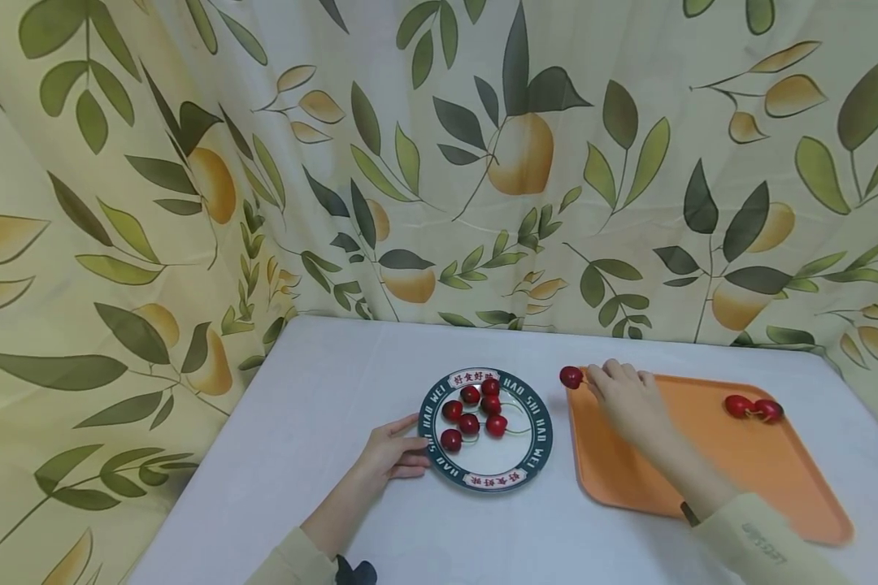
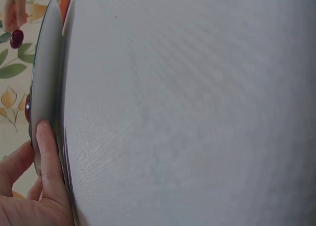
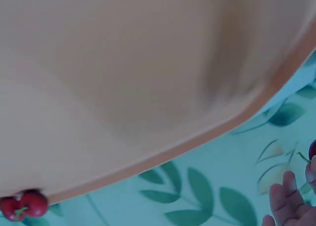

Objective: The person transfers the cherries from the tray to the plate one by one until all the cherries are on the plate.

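A round plate [image 1: 486,479] with a dark green lettered rim bears several red cherries [image 1: 468,423], some with green stems. At its left edge my left hand [image 1: 393,453] grips the rim; in the left wrist view the thumb and fingers [image 2: 48,157] pinch the plate's edge from both sides. My right hand [image 1: 629,400] is over the left end of an orange tray [image 1: 651,479], pinching a single cherry [image 1: 571,377] by its stem. Two more cherries [image 1: 754,409] lie together near the tray's far right side.
A white cloth covers the table [image 1: 380,536]. Behind it hangs a curtain [image 1: 439,162] printed with leaves and fruit. The tray stands just right of the plate, with a narrow strip of table between them.
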Tool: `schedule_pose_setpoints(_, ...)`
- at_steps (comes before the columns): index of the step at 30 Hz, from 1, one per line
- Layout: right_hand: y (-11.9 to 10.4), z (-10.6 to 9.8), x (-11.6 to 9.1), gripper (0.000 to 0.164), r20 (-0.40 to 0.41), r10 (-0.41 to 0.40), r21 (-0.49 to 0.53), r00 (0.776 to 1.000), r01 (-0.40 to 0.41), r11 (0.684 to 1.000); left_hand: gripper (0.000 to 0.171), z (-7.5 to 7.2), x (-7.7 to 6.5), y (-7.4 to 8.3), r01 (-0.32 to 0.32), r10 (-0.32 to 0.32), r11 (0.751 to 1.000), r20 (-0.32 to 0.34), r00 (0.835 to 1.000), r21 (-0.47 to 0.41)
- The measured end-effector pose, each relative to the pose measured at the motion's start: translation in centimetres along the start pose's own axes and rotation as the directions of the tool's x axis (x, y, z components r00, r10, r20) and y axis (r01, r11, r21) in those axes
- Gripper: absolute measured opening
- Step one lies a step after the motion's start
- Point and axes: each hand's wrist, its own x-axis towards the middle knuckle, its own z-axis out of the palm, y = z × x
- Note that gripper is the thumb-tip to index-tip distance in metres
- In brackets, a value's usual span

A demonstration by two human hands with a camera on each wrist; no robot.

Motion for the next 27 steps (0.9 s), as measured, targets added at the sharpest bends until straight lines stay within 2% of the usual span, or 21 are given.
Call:
schedule_pose_setpoints(9,-2.7,1.7,0.1,0.018,-0.036,-0.153,-0.035,0.988,0.152,0.988,0.061,0.1,-0.1,0.1,0.005,-0.005,1.000,-0.005,1.000,-0.002)
schedule_pose_setpoints(14,-3.7,2.4,0.1,0.021,-0.019,-0.216,-0.076,0.976,0.214,0.974,0.061,0.1,-0.1,0.1,0.007,-0.007,1.000,-0.005,1.000,-0.001)
schedule_pose_setpoints(20,-4.6,3.1,0.3,0.028,0.021,-0.241,-0.079,0.970,0.242,0.967,0.061,0.1,-0.1,0.2,0.011,-0.011,1.000,-0.005,1.000,-0.006)
schedule_pose_setpoints(27,-5.1,3.9,0.7,0.034,0.073,-0.231,-0.104,0.970,0.238,0.966,0.061,0.1,-0.1,0.2,0.012,-0.012,1.000,-0.010,1.000,0.002)
